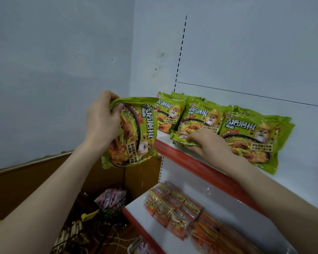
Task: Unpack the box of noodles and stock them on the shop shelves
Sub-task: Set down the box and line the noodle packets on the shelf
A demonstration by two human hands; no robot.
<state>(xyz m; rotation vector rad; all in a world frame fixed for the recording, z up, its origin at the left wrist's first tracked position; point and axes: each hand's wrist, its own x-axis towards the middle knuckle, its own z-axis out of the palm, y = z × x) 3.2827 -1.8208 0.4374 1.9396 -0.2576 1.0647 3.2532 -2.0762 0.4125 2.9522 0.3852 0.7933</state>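
Where the two bare forearms reach in from the bottom corners, a lower shelf (pixel 140 204) with a red front strip sits nearest, carrying flat rows of orange-and-yellow packets (pixel 174 211). Left of it, down on the floor: a wire basket (pixel 106 208) with pink-and-white wrapped goods, a brown panel behind it.

Left hand (pixel 103 119): raised, off the shelf's left end, fingers curled and clamped on the top edge of a green noodle packet (pixel 130 132). Packet hangs turned sideways, print running vertically, clear of the shelf, its right edge overlapping the first shelved pack.

Right hand (pixel 207 142): palm down on the upper shelf (pixel 184 158), at its red front edge. Fingers bent, pinching the lower rim of a middle noodle pack (pixel 196 120) that leans back in the row.

Shelved row of green packs (pixel 253 136): standing tilted against the white back panel (pixel 246 52), overlapping one another, several deep; the rightmost one is largest in view.

Farther: slotted upright (pixel 181 50) running up the panel; plain pale wall (pixel 53 52) to the left.
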